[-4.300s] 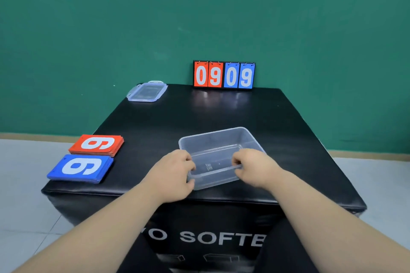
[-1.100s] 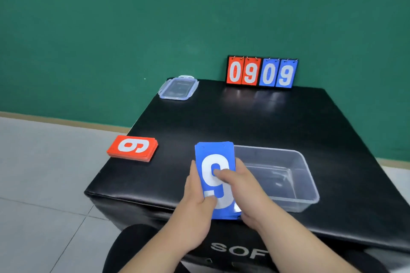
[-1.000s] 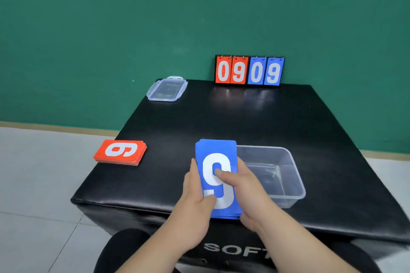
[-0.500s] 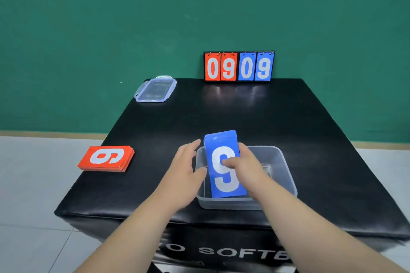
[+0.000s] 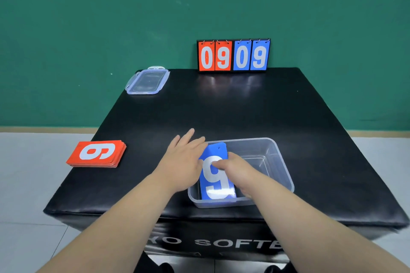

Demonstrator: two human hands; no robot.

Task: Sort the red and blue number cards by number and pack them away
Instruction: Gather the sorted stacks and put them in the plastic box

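Observation:
The stack of blue number cards [image 5: 216, 182], a white 9 on top, leans inside the left part of the clear plastic box [image 5: 281, 166] near the table's front edge. My right hand [image 5: 235, 167] grips the stack, thumb on the 9 and fingers behind it. With straight fingers, my left hand [image 5: 185, 157] rests flat at the box's left rim and touches the stack's left edge. A stack of red number cards [image 5: 97, 153], also with a 9 on top, lies at the table's left edge.
A clear box lid [image 5: 147, 81] lies at the table's back left corner. A small flip scoreboard [image 5: 233, 55] reading 09 in red and 09 in blue stands at the back edge. The black padded table [image 5: 244, 108] drops to a tiled floor on both sides.
The blue stack, held in both hands above the table's front edge, has gone down into the box's left part. My left hand has let go and flattened beside it.

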